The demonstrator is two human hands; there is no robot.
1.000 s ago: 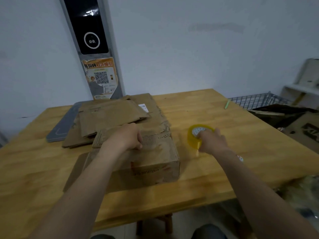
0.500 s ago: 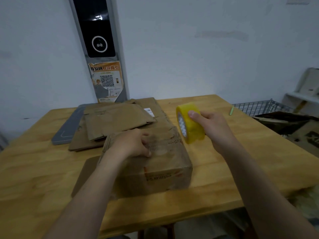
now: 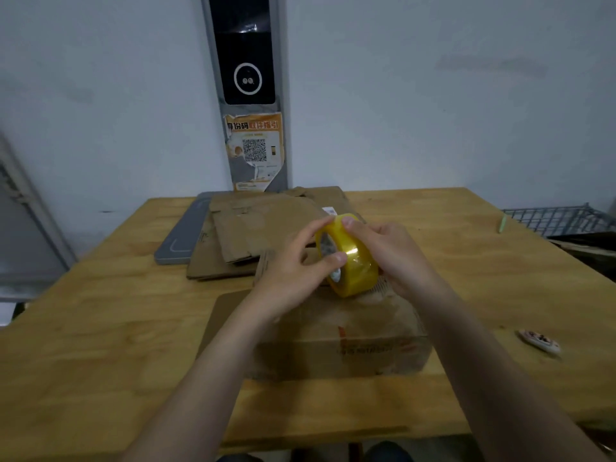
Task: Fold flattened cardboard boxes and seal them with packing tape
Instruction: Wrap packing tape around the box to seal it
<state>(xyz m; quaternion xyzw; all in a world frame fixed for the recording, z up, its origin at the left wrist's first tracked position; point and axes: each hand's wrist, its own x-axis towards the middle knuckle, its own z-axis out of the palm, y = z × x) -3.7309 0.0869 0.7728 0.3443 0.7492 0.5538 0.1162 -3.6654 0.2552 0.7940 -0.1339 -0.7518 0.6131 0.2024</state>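
Yellow tape roll (image 3: 358, 266) is hanging directly above the box (image 3: 366, 331). Left hand (image 3: 290, 278) and right hand (image 3: 391, 255) are gripping it.

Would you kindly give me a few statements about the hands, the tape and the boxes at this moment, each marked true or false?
1. The left hand and the right hand both hold the yellow tape roll over the folded box. True.
2. The left hand presses flat on the folded box's top. False: its thumb and fingers are on the yellow tape roll.
3. Flattened cardboard lies stacked on the table behind the folded box. True.
4. The yellow tape roll lies on the table to the right of the folded box. False: it is held up between both hands.
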